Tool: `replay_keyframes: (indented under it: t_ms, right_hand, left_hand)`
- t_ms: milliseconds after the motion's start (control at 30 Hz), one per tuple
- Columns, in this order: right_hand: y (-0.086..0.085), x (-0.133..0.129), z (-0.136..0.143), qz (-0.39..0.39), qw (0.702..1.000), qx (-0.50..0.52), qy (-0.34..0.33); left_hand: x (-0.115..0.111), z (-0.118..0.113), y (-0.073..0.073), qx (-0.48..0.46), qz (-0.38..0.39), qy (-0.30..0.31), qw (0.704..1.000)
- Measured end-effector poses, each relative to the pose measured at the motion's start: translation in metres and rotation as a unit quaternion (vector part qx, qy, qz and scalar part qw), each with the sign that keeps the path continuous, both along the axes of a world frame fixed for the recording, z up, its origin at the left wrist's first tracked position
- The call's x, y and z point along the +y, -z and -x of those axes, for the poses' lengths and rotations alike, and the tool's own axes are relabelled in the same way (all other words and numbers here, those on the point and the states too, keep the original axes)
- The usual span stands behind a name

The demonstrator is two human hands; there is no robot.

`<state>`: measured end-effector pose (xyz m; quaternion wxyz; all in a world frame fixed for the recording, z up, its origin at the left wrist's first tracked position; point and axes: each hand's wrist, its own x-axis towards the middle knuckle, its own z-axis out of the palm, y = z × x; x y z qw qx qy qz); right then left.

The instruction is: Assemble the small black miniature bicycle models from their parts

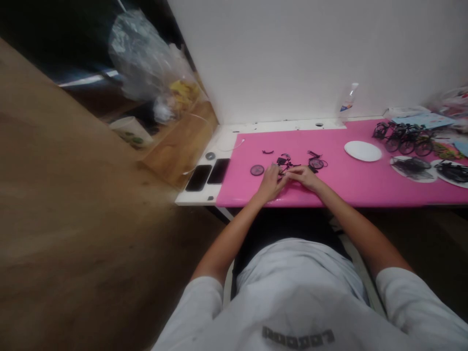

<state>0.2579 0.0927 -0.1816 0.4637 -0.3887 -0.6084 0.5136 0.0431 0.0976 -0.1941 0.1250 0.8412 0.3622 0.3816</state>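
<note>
My left hand and my right hand meet over the pink mat near its front edge. Their fingertips are pinched together on something small that I cannot make out. Just beyond the fingers lie dark parts of a miniature bicycle, among them a thin black frame. Left of my left hand a small spoked wheel lies flat. A second wheel with other black pieces rests just past my right hand. Farther back is a small curved black piece.
Two dark phones lie at the table's left end beside a cable. To the right are a white plate, several assembled miniature bicycles and plates of black parts. A clear bottle stands against the white wall.
</note>
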Motion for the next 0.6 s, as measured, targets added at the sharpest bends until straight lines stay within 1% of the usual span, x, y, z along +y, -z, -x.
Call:
replay_keyframes:
  t_ms: [133,367,600]
  right_hand:
    - [0.0013,0.0014,-0.0014,-0.006,1.0,-0.009,0.006]
    - [0.0018,0.0019,-0.0014,-0.007,1.0,-0.009,0.005]
    - [0.004,0.003,0.002,0.025,1.0,0.014,0.003]
  left_hand:
    - [-0.0001,0.0004,-0.0007,0.0,0.004,0.014,1.0]
    - [-0.0001,-0.0004,-0.001,0.004,0.002,0.014,1.0]
    - [0.0016,-0.0013,-0.0013,-0.002,0.001,0.004,1.0]
